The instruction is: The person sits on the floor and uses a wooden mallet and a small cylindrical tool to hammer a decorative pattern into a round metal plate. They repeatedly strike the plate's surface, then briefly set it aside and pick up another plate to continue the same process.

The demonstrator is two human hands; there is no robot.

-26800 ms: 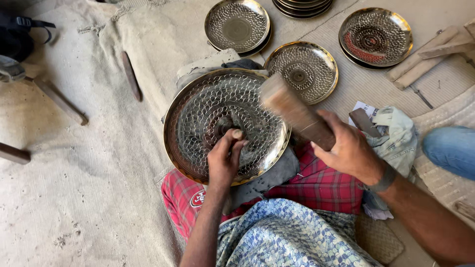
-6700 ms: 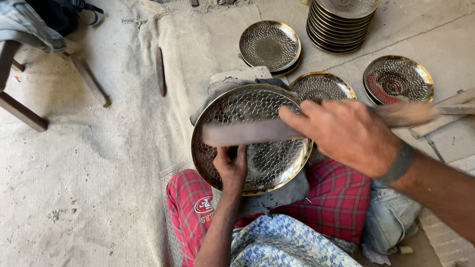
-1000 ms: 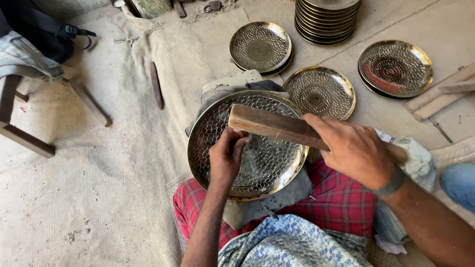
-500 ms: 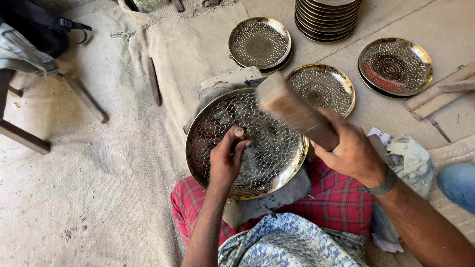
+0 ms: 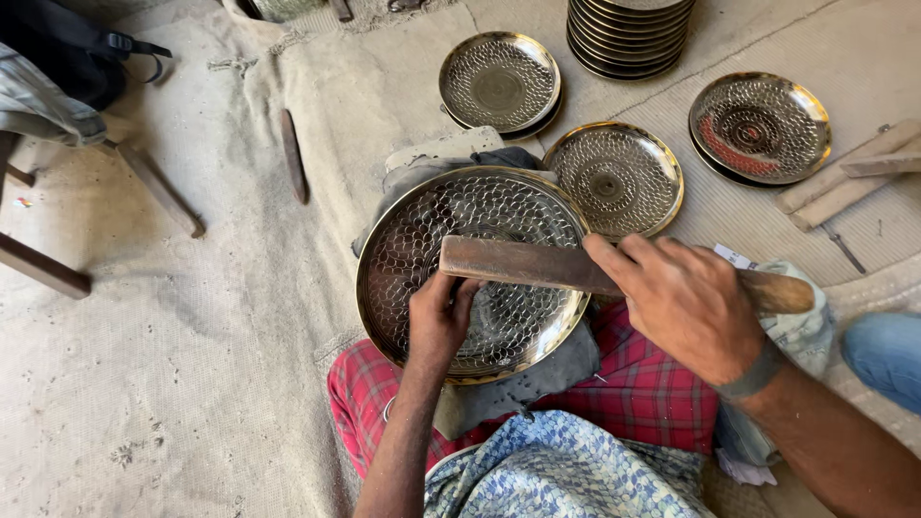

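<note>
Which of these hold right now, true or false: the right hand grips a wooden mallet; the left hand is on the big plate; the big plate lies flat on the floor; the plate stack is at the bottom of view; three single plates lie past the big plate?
1. The right hand grips a wooden mallet. True.
2. The left hand is on the big plate. True.
3. The big plate lies flat on the floor. False: it rests on a grey cloth over the person's lap.
4. The plate stack is at the bottom of view. False: it is at the top edge.
5. Three single plates lie past the big plate. True.
</note>
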